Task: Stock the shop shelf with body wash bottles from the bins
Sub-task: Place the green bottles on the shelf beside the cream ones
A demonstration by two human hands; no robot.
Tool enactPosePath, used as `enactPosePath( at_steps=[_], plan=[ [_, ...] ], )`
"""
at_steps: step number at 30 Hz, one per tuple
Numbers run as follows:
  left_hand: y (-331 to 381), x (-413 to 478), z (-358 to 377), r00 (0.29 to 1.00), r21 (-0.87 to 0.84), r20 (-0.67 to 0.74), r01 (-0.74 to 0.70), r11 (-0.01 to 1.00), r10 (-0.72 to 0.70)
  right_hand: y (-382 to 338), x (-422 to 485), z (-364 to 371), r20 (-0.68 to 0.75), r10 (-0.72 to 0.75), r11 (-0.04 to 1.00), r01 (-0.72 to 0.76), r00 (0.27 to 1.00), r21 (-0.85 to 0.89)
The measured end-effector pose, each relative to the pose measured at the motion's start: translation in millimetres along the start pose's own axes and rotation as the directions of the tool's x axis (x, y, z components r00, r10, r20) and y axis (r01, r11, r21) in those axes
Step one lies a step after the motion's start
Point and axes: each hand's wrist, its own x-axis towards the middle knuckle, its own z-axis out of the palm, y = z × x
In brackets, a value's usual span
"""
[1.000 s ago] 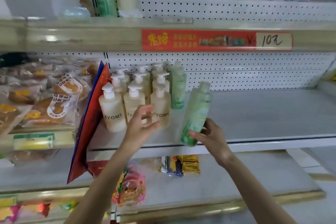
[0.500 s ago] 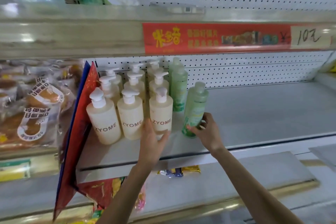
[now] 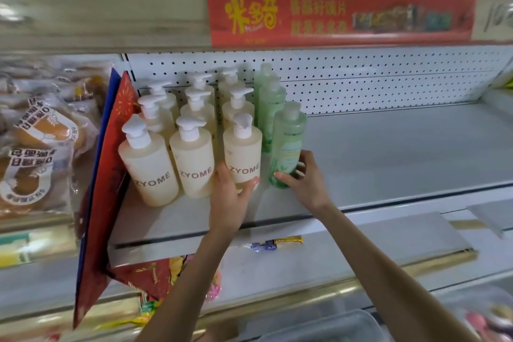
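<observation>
A green body wash bottle (image 3: 287, 144) stands upright near the front of the grey shelf (image 3: 388, 153). My right hand (image 3: 302, 180) grips its lower part, thumb in front and fingers behind. To its left stand several cream ZYOME pump bottles in rows. My left hand (image 3: 231, 197) holds the base of the front right pump bottle (image 3: 242, 155), thumb and fingers curled round either side. Two more green bottles (image 3: 269, 108) stand behind the held one.
A red and blue card divider (image 3: 102, 189) leans at the shelf's left end, with bagged bread (image 3: 36, 153) beyond it. The upper shelf edge carries a red price strip (image 3: 341, 15). Small wrapped snacks (image 3: 274, 243) lie on the lower shelf. A clear bin (image 3: 333, 325) sits at the bottom.
The green bottle went from tilted in the air to standing upright on the shelf. My left hand moved right onto the front right pump bottle. The view moved closer.
</observation>
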Motion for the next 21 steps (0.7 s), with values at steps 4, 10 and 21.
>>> enactPosePath(
  at_steps=[4, 10, 21],
  plan=[
    [0.5, 0.0, -1.3, 1.0, 0.009, 0.012, -0.001, 1.0, 0.001, 0.0, 0.1, 2.3, 0.01, -0.001, 1.0, 0.001, 1.0, -0.015],
    [3.3, -0.5, -3.5, 0.999, 0.036, 0.047, -0.002, 0.999, 0.0, 1.0, -1.0, 1.2, 0.033, -0.008, 0.999, 0.01, 0.999, -0.049],
    [-0.7, 1.5, -6.6, 0.997, 0.029, 0.073, 0.003, 1.0, -0.005, -0.4, -4.0, -1.6, 0.047, -0.013, 0.999, 0.015, 0.999, -0.034]
  ],
)
